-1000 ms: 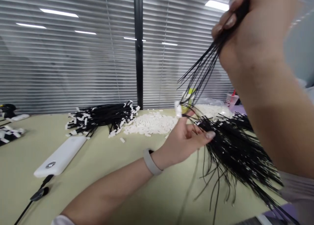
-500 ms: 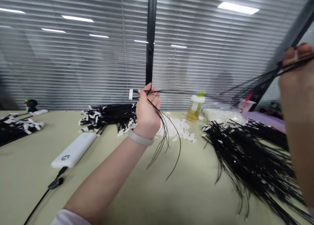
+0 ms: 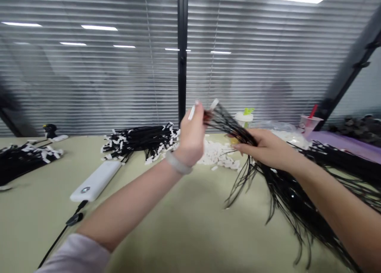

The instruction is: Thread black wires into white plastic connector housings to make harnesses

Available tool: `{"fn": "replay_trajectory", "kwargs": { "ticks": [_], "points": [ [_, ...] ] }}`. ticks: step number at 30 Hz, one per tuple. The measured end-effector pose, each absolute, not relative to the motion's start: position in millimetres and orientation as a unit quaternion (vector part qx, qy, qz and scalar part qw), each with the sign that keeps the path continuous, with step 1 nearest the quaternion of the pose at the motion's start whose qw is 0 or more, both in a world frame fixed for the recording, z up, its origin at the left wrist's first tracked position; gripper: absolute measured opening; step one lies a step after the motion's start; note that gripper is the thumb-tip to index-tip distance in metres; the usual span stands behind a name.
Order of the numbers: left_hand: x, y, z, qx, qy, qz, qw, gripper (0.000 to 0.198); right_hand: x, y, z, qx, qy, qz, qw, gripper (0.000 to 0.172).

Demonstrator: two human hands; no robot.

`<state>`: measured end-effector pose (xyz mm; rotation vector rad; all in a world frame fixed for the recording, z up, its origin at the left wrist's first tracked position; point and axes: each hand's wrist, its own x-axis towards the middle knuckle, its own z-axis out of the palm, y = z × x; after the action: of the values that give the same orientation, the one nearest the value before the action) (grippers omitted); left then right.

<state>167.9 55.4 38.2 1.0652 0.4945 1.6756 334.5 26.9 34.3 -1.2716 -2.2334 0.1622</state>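
Observation:
My left hand (image 3: 192, 140) is raised above the table, its fingers closed at the connector end of some thin black wires (image 3: 228, 122). A small white connector (image 3: 192, 112) shows by the left thumb, and another white connector (image 3: 214, 103) sticks up just to the right of that hand. My right hand (image 3: 266, 148) is wrapped round the same bundle farther along. From it the loose wire ends (image 3: 239, 187) droop toward the table. Motion blurs the stretch between both hands, and the left fingers are partly hidden.
White connectors (image 3: 218, 155) lie in a pile behind my hands. Black wire bundles (image 3: 138, 140) are at the back left, with a larger heap (image 3: 297, 197) at the right. A white power bank (image 3: 97, 181), a lidded jar (image 3: 244, 117) and a cup (image 3: 308, 124) stand or lie around.
My right hand has come down and inward from the upper right, bringing its wires close to my left hand. My left hand has moved slightly right and turned.

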Motion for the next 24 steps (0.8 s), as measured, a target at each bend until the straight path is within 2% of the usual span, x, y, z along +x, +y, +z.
{"fn": "replay_trajectory", "kwargs": {
  "ticks": [1, 3, 7, 10, 14, 15, 18, 24],
  "points": [
    [149.3, 56.4, 22.1, 0.55, 0.283, 0.649, 0.443, 0.031, 337.9, 29.3, 35.4, -0.485, -0.846, 0.009, 0.219, 0.027],
    [111.9, 57.4, -13.4, 0.6, 0.341, 0.59, 0.42, 0.024, 337.6, 33.9, 27.4, -0.508, -0.85, -0.068, 0.12, 0.024],
    [51.7, 54.0, -78.0, 0.679, 0.44, 0.457, 0.368, 0.015, 310.5, 40.0, -25.5, -0.519, -0.848, -0.088, 0.06, 0.027],
    [28.2, 45.1, -103.6, 0.723, 0.489, 0.388, 0.297, 0.015, 289.8, 41.1, -60.2, -0.49, -0.867, -0.08, 0.039, 0.028],
    [27.4, 34.5, -108.0, 0.785, 0.481, 0.317, 0.226, 0.036, 286.0, 44.0, -58.2, -0.481, -0.871, -0.089, 0.052, 0.033],
    [30.3, 34.3, -106.8, 0.802, 0.471, 0.3, 0.214, 0.036, 287.6, 44.9, -52.3, -0.481, -0.87, -0.092, 0.059, 0.035],
    [37.1, 38.9, -103.4, 0.844, 0.436, 0.251, 0.185, 0.016, 290.3, 41.5, -39.4, -0.486, -0.865, -0.095, 0.078, 0.037],
    [22.1, 48.4, -100.5, 0.869, 0.422, 0.218, 0.135, 0.021, 279.0, 6.1, -64.1, -0.428, -0.903, -0.026, 0.025, 0.039]
  ]
}}
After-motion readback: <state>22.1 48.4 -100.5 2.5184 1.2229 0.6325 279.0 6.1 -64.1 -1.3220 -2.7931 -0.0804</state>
